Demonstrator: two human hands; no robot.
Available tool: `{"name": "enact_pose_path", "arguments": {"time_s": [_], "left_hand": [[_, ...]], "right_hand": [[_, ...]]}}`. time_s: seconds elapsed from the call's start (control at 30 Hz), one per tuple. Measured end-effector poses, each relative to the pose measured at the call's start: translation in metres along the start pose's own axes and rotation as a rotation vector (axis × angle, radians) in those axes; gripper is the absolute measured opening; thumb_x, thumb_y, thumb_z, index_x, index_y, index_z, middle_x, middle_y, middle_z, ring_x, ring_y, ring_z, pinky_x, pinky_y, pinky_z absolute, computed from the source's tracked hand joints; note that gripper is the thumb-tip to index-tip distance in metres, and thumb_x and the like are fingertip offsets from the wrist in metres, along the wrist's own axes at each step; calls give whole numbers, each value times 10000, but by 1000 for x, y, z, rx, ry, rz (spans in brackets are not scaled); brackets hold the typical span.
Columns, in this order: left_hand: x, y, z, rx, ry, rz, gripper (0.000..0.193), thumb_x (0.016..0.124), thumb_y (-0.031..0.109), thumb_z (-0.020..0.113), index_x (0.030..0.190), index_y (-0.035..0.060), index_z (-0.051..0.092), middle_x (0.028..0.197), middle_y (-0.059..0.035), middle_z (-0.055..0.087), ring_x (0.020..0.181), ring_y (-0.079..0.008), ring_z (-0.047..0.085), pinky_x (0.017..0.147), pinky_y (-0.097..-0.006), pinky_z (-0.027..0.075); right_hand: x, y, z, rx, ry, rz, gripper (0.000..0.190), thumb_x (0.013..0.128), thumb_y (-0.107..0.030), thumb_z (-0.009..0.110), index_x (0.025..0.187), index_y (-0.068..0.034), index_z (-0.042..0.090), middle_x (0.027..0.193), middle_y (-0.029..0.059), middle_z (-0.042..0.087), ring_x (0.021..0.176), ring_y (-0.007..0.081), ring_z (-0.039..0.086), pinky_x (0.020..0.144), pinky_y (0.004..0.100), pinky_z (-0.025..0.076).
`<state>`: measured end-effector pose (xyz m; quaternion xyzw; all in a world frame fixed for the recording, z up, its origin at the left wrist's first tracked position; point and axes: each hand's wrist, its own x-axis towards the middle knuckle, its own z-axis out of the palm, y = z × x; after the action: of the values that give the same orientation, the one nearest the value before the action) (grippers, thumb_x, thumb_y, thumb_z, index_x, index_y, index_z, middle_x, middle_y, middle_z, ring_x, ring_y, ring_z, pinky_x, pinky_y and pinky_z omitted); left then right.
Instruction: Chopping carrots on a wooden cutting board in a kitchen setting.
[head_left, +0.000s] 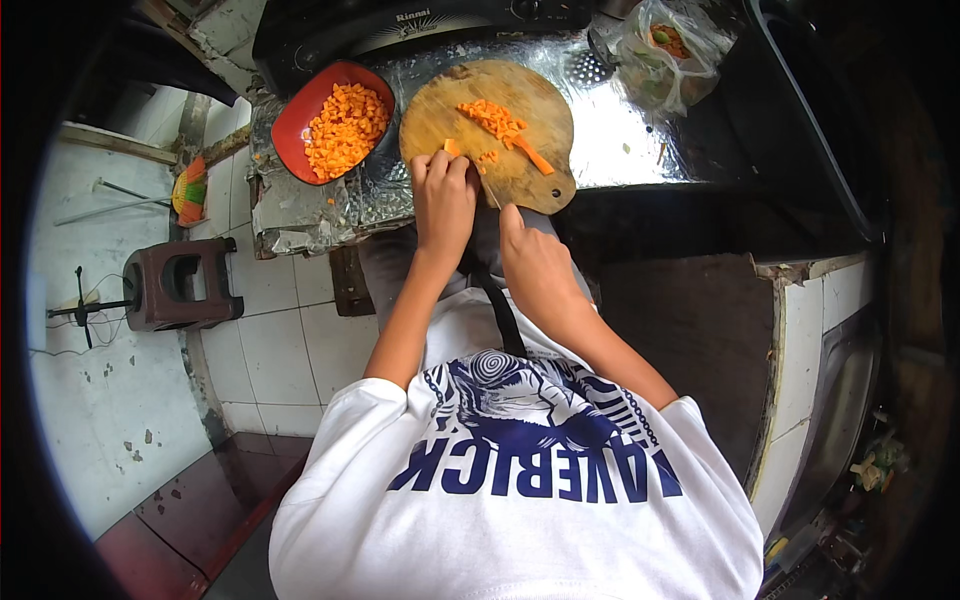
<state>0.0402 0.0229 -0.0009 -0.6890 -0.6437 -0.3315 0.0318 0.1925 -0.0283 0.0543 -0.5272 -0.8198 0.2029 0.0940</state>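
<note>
On a round wooden cutting board (525, 90), my left hand (444, 196) presses down a carrot piece (451, 146), whose orange tip shows past my fingers. My right hand (536, 251) grips a knife (491, 191); its thin blade lies close beside my left fingers, partly hidden by them. A few small cut bits (489, 157) rest near the blade. Farther up the board is a heap of diced carrot (491, 118), with a longer orange strip (534, 156) at its lower end. Left of the board, a red bowl (289, 135) holds many orange dice.
A black Rinnai gas stove (420, 26) stands behind the board. At the upper right are a perforated ladle (589, 67) and a plastic bag (675, 75) with peelings. Foil covers the counter (382, 202). A brown plastic stool (184, 285) is at the left.
</note>
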Motion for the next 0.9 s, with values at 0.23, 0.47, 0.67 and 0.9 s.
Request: {"name": "enact_pose_path", "arguments": {"time_s": [0.23,0.47,0.67,0.9], "left_hand": [[-1,-6,-1,-44,15,27,119,813,6,721,927,-25,706,968,-122,647,992,-338,541,884,-417,472],[2,-3,-7,16,34,17,109,813,12,723,914,-22,704,948,-114,616,942,-330,522,851,-422,464],[6,-4,-6,22,17,45,78,828,45,725,882,-4,699,969,-104,616,941,-325,528,855,-426,465],[36,-1,4,11,-89,101,127,896,133,694,946,20,724,920,-122,642,970,-325,569,875,-440,470]], "right_hand": [[-3,-1,-1,38,1,-11,217,860,44,570,993,5,404,764,234,679,703,414,706,595,505,561],[-6,-4,3,33,17,-30,228,854,46,578,1006,-5,416,750,235,676,700,400,711,582,488,569],[2,4,2,43,29,0,206,861,27,584,994,-2,429,726,231,673,683,414,700,590,507,560],[-1,26,-45,129,133,15,141,960,-54,544,1033,7,440,645,269,594,656,473,624,591,578,481]]}}
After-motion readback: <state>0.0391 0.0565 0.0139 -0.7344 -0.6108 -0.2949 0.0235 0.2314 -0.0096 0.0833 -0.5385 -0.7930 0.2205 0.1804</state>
